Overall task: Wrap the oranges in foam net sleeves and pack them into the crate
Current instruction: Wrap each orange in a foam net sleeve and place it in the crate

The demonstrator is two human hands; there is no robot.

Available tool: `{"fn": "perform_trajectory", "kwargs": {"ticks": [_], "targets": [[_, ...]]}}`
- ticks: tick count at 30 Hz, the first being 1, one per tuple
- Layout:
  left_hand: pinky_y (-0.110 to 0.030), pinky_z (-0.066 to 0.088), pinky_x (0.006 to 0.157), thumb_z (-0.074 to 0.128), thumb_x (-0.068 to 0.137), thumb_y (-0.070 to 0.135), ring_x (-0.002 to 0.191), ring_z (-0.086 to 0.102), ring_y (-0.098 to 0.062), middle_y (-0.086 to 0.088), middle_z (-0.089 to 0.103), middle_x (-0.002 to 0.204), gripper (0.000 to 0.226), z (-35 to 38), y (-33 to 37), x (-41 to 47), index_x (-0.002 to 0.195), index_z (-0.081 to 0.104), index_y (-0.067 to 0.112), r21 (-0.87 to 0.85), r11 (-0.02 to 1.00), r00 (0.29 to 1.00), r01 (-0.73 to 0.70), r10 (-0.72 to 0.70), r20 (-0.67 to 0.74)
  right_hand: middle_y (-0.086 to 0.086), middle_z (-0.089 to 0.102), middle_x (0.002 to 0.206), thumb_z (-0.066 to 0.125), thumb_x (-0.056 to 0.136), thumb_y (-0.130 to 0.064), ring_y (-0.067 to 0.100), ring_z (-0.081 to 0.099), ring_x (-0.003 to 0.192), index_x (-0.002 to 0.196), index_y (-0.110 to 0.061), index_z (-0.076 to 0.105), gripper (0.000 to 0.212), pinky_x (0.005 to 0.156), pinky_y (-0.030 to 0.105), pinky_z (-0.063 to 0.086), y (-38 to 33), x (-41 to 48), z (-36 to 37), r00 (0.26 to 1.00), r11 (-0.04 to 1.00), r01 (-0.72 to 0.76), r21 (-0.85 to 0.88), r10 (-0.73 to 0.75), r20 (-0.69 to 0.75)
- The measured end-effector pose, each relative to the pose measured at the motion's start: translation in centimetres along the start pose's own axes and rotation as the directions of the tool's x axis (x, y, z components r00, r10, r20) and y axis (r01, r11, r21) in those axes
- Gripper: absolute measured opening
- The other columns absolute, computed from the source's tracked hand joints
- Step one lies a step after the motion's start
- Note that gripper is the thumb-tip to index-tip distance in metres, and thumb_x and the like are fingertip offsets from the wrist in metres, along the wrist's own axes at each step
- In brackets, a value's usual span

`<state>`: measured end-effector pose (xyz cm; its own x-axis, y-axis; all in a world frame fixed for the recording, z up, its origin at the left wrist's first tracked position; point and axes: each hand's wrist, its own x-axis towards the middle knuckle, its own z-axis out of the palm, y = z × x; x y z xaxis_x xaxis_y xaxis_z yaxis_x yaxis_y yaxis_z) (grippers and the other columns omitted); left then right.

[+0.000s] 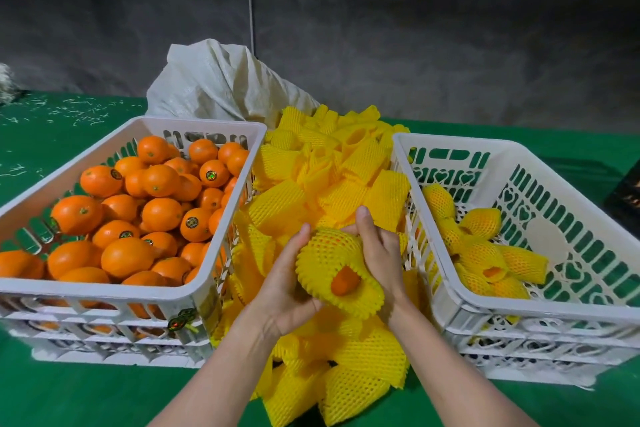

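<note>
While both hands cup the orange (345, 281) in its foam net sleeve (332, 262) over the loose sleeves (332, 184), left hand (289, 282) grips beneath and right hand (375, 250) grips the far side, apparently seating it; the crate (561, 229) waits right, bare oranges (138, 215) left.

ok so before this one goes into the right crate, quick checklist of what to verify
1. Grip: left hand and right hand both hold the sleeved orange: ok.
2. Sleeve coverage: foam net sleeve covers most of the orange, but peel shows at its near opening: not ok.
3. Sleeve's far end: hidden behind the hands: cannot tell.
4. Room in right crate: bare floor shows beside the wrapped oranges: ok.
5. Stock for the next round: bare oranges fill the left crate, and spare sleeves are piled between the crates: ok.
</note>
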<state>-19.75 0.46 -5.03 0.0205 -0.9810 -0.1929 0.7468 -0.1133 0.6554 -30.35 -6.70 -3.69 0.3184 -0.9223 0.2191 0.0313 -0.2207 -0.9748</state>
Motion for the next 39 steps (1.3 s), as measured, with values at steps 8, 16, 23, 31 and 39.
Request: {"fn": "perform_trajectory", "kwargs": {"ticks": [8,16,23,31,39], "targets": [[-0.033,0.051,0.068,0.048,0.074,0.062,0.07,0.065,-0.028,-0.015,0.069,0.076,0.056,0.7,-0.3,1.1,0.06,0.069,0.012,0.444,0.823,0.763,-0.354,0.529,-0.372,0.011,0.062,0.122,0.029,0.082,-0.061,0.028,0.055,0.116,0.115,-0.014,0.062,0.066,0.1,0.044,0.043,0.7,-0.3,0.9,0.963,0.967,-0.247,-0.055,0.251,0.094],[-0.02,0.022,0.046,0.055,0.089,0.04,0.045,0.028,-0.006,0.009,0.031,0.046,0.045,-0.5,0.4,1.3,0.059,0.036,0.013,0.844,0.386,0.53,-0.373,0.835,-0.148,0.005,0.045,0.143,0.054,0.049,-0.082,0.027,0.047,0.128,0.143,-0.028,0.037,0.11,0.102,0.051,0.042,1.3,-1.5,1.9,0.779,0.757,-0.62,0.205,0.565,0.272],[-0.028,0.046,0.051,0.058,0.086,0.041,0.054,0.055,-0.018,-0.005,0.056,0.058,0.04,-0.7,1.2,1.9,0.06,0.055,0.011,0.412,0.833,0.765,-0.369,0.524,-0.374,0.007,0.074,0.086,0.063,0.066,-0.044,0.017,0.07,0.073,0.083,-0.014,0.077,0.037,0.062,0.027,0.056,1.1,-0.6,1.7,0.779,0.636,-0.622,0.456,0.445,0.442],[-0.036,0.05,0.064,0.058,0.078,0.044,0.062,0.062,-0.027,-0.019,0.064,0.069,0.045,-0.5,1.2,1.8,0.065,0.06,0.001,0.514,0.827,0.862,-0.227,0.416,-0.29,0.005,0.071,0.072,0.062,0.067,-0.038,0.015,0.067,0.063,0.069,-0.017,0.076,0.026,0.061,0.027,0.054,1.0,-0.6,1.2,0.791,0.628,-0.606,0.489,0.41,0.453],[-0.036,0.053,0.064,0.038,0.079,0.069,0.089,0.066,-0.029,-0.012,0.07,0.103,0.067,0.0,1.3,1.2,0.113,0.068,0.02,0.303,0.95,0.966,0.078,0.003,-0.258,-0.005,0.047,0.134,0.051,0.093,-0.036,0.01,0.047,0.118,0.139,-0.018,0.042,0.05,0.095,0.035,0.043,1.4,0.5,0.7,0.936,0.91,-0.347,0.228,0.321,0.144]]}}
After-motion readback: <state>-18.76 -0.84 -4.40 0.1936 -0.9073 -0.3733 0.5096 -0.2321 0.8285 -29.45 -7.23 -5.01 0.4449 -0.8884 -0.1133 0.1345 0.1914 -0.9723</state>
